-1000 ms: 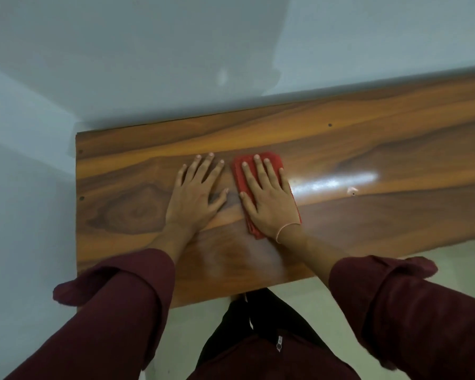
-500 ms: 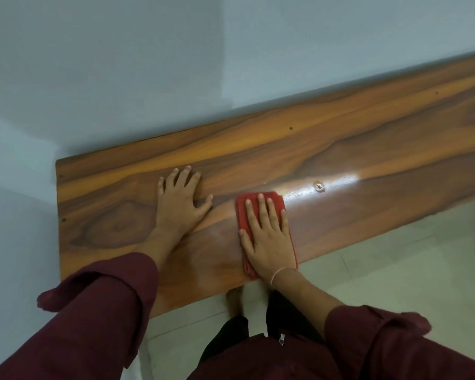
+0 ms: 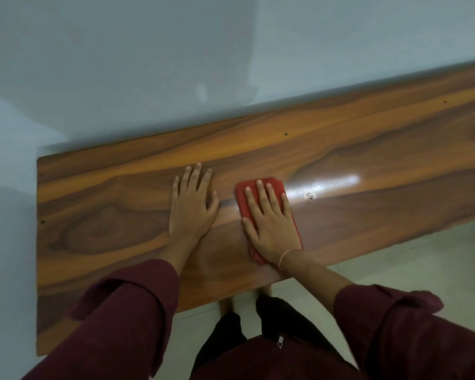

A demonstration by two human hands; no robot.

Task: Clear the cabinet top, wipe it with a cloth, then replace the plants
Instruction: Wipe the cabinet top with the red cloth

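Observation:
The cabinet top is a long glossy wooden board running from the left wall to the right edge of view. A folded red cloth lies flat on it near the middle. My right hand presses palm-down on the cloth with fingers spread, covering most of it. To the left of the cloth, my left hand rests flat on the bare wood with its fingers apart, holding nothing. No plants are in view.
A pale wall runs along the back and left side of the cabinet. A small whitish speck sits on the wood just right of the cloth, in a bright glare. Light floor tiles lie below the front edge.
My right hand slid the cloth toward the front edge, then back up toward the middle of the board. My left hand stayed flat beside it.

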